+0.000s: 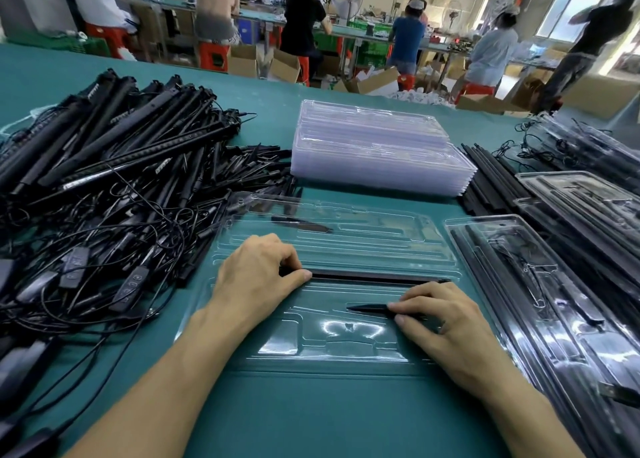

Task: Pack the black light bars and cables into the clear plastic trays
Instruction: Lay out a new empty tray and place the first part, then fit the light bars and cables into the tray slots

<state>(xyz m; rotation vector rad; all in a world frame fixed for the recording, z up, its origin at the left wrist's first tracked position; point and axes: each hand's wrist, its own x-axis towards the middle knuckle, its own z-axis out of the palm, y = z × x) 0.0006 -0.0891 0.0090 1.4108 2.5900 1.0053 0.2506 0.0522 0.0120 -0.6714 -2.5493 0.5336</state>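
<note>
Where the frame begins at far left, a tangled pile of black light bars and cables is heaped on the green counter; the left third is filled by it, top to bottom. Several inline controllers are seen in its lower part, near the tray's left edge.

Centre, lower half: one open clear tray is laid flat on the counter, its left edge up against the pile. One light bar is seated in a long slot across the tray's middle. Its left end is gripped by the left hand, with fingers curled over it and the thumb tip pressed on the near side. One small black part is lying in the tray's upper portion.

Upper centre, above the tray: a stack of empty trays is set on the counter, apart from the open tray.

Right of centre, lower: a thin pointed black piece is held in a recess below the bar by the right hand. It is pinched between thumb and forefinger, and the other fingers are laid loosely over the tray. What the piece is cannot be told.

Further right: loose black bars are lined up just beside the stack. Along the right edge packed trays with bars and cables inside are laid, the nearest just beside the open tray.

Upper background: people are seen at other counters, with cardboard boxes on the floor.
</note>
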